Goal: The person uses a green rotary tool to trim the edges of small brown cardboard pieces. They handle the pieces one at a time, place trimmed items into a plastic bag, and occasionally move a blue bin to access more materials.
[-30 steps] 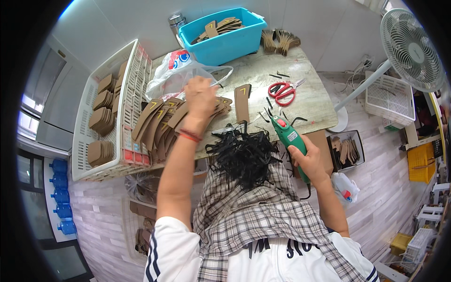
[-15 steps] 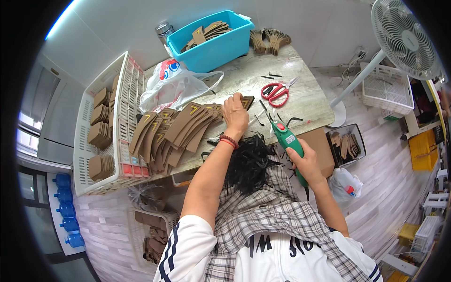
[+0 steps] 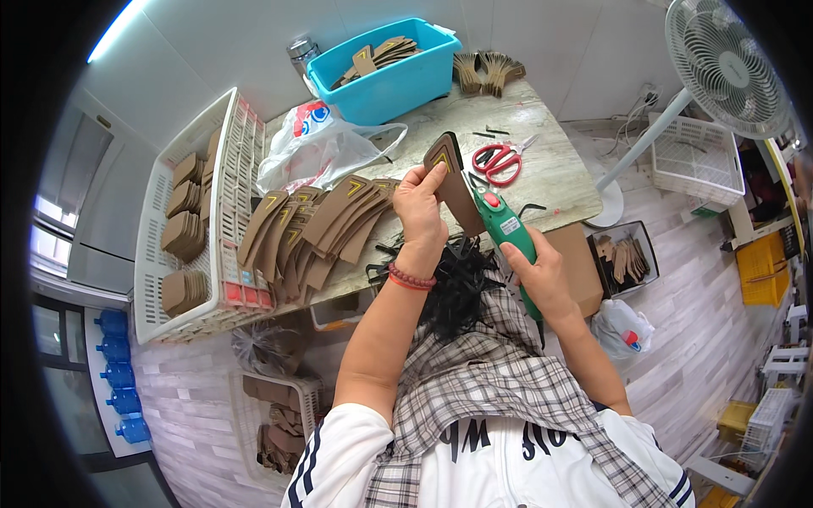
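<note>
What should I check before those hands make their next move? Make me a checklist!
1. Flat brown strip with a yellow chevron gripped by the left hand: ok.
2. Green handheld tool with a red button gripped by the right hand: ok.
3. Tool switched on: cannot tell.
4. Tool's tip touching the strip: cannot tell, too small.
5. Red-handled metal scissors apart from both hands: ok, on the table.
6. Lap free of scraps: not ok, tangled black strips are heaped there.
</note>
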`<act>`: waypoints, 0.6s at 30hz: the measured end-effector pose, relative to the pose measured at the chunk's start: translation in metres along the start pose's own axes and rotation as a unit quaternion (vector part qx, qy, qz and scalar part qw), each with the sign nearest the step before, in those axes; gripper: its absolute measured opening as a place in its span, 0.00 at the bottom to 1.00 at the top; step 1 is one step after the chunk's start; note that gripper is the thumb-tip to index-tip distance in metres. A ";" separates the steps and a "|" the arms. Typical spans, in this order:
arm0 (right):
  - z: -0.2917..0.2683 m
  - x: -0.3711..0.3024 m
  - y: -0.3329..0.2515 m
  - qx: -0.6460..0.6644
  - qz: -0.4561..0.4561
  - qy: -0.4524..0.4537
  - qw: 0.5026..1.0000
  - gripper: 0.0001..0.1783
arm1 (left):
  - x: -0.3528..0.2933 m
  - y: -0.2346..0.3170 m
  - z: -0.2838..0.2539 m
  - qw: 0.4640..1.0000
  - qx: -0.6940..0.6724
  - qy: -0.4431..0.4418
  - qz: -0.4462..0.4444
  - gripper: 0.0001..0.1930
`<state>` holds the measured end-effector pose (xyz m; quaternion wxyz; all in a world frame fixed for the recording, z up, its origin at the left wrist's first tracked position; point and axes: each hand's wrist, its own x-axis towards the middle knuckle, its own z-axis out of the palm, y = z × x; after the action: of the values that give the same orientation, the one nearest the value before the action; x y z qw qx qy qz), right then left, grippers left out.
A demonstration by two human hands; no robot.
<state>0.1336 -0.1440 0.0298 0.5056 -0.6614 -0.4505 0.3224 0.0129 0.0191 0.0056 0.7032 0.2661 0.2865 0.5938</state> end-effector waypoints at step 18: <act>-0.001 -0.002 -0.010 0.035 -0.030 0.021 0.999 0.20 | -0.040 -0.008 0.015 0.996 0.010 -0.021 -0.081 0.04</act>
<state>0.1314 -0.1455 0.0395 0.5471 -0.6365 -0.4478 0.3081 0.0244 -0.0219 0.0135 0.7520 0.2611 0.2980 0.5268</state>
